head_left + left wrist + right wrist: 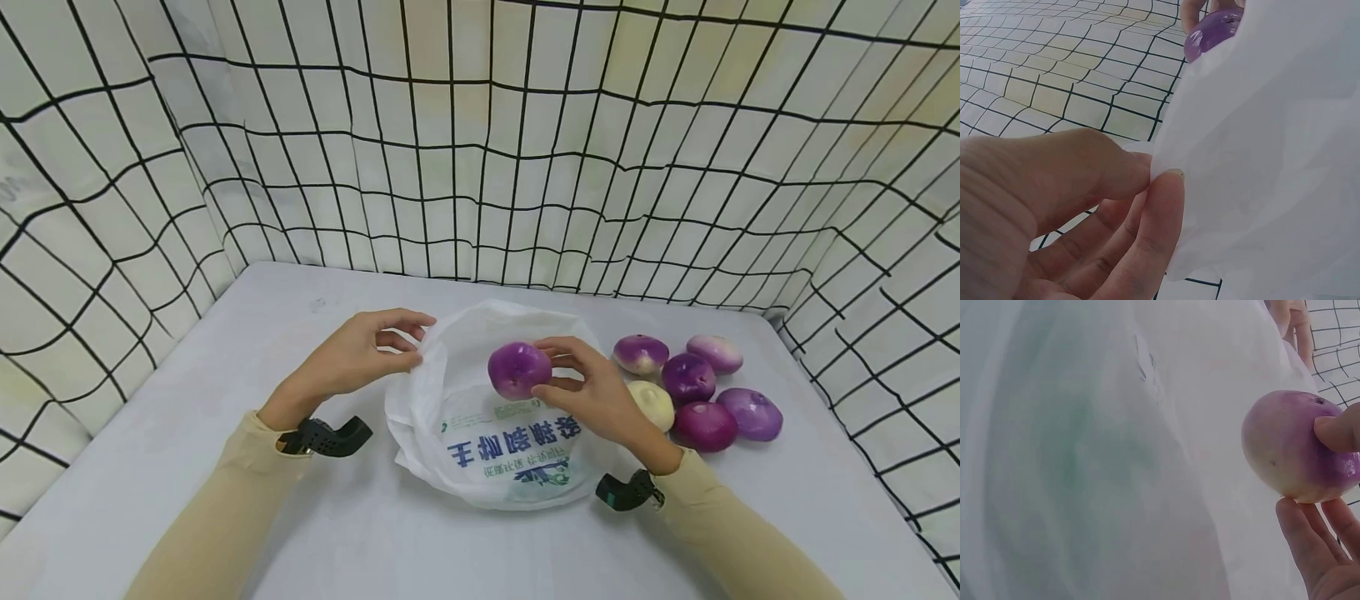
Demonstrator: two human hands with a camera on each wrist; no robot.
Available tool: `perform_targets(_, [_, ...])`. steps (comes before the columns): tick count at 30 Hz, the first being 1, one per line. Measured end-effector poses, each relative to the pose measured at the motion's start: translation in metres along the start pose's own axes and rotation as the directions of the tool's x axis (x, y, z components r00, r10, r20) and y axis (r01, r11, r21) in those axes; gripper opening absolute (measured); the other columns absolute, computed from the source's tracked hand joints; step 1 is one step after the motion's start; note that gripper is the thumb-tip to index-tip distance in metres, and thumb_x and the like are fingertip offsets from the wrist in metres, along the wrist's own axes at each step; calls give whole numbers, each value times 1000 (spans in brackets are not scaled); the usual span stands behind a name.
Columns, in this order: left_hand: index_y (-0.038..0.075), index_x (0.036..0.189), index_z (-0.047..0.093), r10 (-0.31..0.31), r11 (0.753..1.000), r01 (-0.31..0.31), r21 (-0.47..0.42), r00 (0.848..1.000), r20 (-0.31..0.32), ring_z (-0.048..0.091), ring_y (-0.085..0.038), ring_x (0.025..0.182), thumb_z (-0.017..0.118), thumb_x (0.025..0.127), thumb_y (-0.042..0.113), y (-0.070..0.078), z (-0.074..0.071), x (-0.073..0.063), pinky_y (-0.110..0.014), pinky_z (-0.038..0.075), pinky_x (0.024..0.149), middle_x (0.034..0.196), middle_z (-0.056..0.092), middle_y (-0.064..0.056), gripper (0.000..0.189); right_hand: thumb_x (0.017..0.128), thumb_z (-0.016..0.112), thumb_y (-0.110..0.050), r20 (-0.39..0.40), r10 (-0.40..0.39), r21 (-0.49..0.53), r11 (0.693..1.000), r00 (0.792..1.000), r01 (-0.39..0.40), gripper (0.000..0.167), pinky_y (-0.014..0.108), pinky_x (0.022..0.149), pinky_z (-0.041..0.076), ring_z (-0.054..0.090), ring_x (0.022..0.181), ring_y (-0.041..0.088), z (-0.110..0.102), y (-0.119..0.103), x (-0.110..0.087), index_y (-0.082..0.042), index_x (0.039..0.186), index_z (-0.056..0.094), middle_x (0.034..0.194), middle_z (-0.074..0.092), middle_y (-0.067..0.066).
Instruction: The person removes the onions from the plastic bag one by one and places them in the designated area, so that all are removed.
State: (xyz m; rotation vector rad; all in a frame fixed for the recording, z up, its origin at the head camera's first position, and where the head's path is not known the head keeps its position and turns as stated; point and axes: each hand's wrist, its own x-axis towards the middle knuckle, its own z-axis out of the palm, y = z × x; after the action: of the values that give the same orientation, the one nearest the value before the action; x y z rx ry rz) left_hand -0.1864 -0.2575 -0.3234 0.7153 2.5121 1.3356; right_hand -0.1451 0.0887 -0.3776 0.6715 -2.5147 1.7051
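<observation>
A white plastic bag [461, 450] with blue and green print lies on the table, its mouth open toward the far side. My left hand [367, 354] pinches the bag's left rim between thumb and forefinger, as the left wrist view shows closely. Over the bag's mouth, my right hand [592, 387] grips a round purple-and-white turnip [517, 370]. Thumb and fingertips hold the turnip from the right; its pale underside [1272, 450] shows in the right wrist view. The bag's inside is mostly hidden.
Right of the bag sits a cluster of several round vegetables: purple-white ones [640, 354], a dark red one [705, 426] and a cream one [651, 405]. Black netting [480, 150] before white walls encloses the table's back and sides. Each wrist wears a black camera [333, 437].
</observation>
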Motion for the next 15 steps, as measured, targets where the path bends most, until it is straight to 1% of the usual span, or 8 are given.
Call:
perform_targets(5, [12, 142, 60, -4, 1000, 4, 1, 1000, -5, 71, -24, 111, 71, 95, 11, 0, 1, 0, -25, 62, 88, 128, 64, -13, 48, 87, 81, -3, -16, -15, -14, 1000, 1000, 15, 59, 29, 100, 59, 65, 128, 33, -8, -2, -6, -15, 140, 58, 138, 63, 12])
perform_targets(10, [12, 142, 60, -7, 1000, 8, 8, 1000, -9, 70, -24, 111, 71, 95, 10, 0, 1, 1, -26, 62, 90, 127, 64, -13, 48, 87, 81, -4, -37, -11, -40, 999, 999, 9, 59, 29, 101, 58, 64, 129, 31, -18, -1, -13, -16, 140, 58, 139, 62, 9])
perform_targets(13, [12, 142, 61, -11, 1000, 11, 8, 1000, -7, 70, -24, 111, 71, 95, 10, 0, 1, 0, -25, 61, 90, 127, 64, -12, 48, 87, 82, -5, -46, -8, -56, 998, 999, 5, 58, 29, 101, 58, 65, 128, 27, -25, 1, -17, -16, 139, 59, 139, 62, 9])
perform_targets(15, [12, 142, 60, -9, 1000, 9, 8, 1000, -5, 70, -24, 111, 71, 95, 10, 0, 1, 0, -25, 61, 90, 127, 64, -12, 48, 86, 82, -5, -56, -8, -68, 998, 998, 4, 58, 28, 101, 58, 66, 127, 20, -29, 2, -20, -16, 139, 59, 139, 63, 9])
